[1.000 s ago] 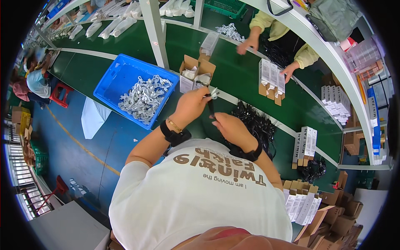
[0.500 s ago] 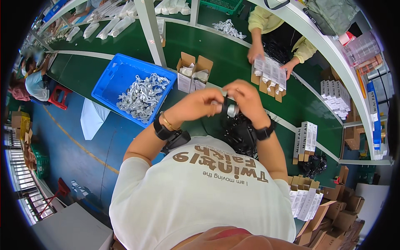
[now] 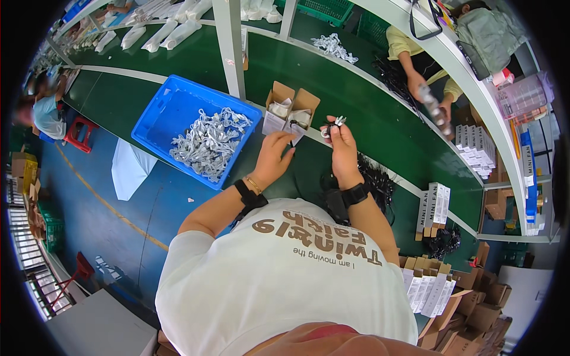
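Observation:
My right hand [image 3: 343, 155] is raised over the green bench with its thumb and fingers closed on a small coiled cable [image 3: 333, 127], white with black parts. To its left, my left hand [image 3: 275, 158] is beside two small open cartons [image 3: 290, 110], palm down, with thumb and forefinger apart. A thin black strip [image 3: 293, 137] is at its fingertips; I cannot make out whether they touch it. White wrapped items show inside the cartons. A tangle of black cables [image 3: 374, 178] lies to the right of my right forearm.
At the left stands a blue bin [image 3: 145, 121] with many white cables. White posts and a rail [image 3: 228, 47] divide the green bench [image 3: 261, 50]. Across it, a co-worker in yellow sleeves [image 3: 404, 44] handles a blurred item. White boxes [image 3: 436, 204] stand at the right.
My hands have parted; the right now has the coiled cable and the left has moved down beside the cartons. Across the bench, the co-worker has lifted the boxes off to the right.

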`<state>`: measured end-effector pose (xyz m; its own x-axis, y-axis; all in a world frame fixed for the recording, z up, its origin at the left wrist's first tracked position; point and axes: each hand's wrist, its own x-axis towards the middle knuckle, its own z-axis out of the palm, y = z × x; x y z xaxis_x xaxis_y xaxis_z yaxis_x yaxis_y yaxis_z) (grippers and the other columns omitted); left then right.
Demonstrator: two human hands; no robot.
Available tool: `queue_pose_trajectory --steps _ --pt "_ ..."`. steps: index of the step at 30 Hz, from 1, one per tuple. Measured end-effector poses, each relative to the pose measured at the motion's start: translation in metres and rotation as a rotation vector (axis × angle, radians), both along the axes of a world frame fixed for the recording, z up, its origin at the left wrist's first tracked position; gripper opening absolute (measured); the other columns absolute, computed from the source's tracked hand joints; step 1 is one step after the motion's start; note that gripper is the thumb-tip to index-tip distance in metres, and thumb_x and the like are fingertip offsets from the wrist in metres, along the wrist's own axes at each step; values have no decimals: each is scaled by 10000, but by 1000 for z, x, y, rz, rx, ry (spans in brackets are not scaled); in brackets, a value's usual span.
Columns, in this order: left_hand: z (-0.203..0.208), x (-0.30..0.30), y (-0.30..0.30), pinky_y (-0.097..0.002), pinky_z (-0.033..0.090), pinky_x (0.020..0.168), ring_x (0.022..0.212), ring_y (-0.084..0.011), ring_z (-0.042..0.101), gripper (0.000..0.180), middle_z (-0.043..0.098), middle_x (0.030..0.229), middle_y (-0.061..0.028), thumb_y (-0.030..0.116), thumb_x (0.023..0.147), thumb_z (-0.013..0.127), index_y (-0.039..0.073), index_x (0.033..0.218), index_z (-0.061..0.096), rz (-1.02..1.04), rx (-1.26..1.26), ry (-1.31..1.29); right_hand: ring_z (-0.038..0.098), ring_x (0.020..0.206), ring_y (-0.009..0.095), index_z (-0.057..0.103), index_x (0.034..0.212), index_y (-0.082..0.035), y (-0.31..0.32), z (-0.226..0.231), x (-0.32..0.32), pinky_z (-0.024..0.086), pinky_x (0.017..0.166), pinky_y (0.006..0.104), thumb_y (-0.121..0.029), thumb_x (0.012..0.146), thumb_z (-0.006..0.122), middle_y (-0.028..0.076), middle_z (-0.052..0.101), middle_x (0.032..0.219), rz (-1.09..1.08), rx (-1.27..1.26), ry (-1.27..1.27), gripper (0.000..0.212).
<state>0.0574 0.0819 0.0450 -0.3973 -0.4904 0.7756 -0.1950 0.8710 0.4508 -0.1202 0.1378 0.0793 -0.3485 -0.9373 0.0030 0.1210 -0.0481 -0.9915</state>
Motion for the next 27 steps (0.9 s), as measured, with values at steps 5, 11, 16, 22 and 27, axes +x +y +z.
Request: queue_pose_trajectory --steps 5,11,16,22,27 --pt "-63 -20 -21 -307 459 696 817 -171 561 210 597 960 -70 166 818 654 49 990 629 77 969 29 581 863 126 445 1218 9 -6 -18 -9 448 815 260 -74 947 444 62 618 916 -37 87 401 284" --pt "-27 -28 -25 -244 402 670 761 -104 493 206 561 874 -21 216 895 585 38 991 621 -520 1421 134 594 861 133 455 1146 23 -8 -10 -7 459 800 268 -29 926 460 93 622 934 2 33 401 226" --pt "57 23 -11 -271 380 695 789 -118 476 246 553 839 -5 293 925 529 83 1004 630 -1039 1012 419 611 870 166 475 1111 9 -18 7 -8 467 792 283 -26 910 490 108 637 939 -33 -76 485 205" --pt "58 54 -32 -331 412 745 824 -173 495 308 566 916 -20 342 940 485 82 1033 622 -1440 1336 1243 610 842 238 551 1043 -34 -48 21 11 451 764 382 -53 862 553 114 654 881 87 -37 1111 182" --pt "-13 54 -36 -348 446 693 737 -233 552 333 583 826 -38 376 917 502 97 1054 621 -557 1519 144 568 849 245 612 962 -85 -60 0 14 378 761 430 -98 827 564 72 642 797 218 48 1696 145"
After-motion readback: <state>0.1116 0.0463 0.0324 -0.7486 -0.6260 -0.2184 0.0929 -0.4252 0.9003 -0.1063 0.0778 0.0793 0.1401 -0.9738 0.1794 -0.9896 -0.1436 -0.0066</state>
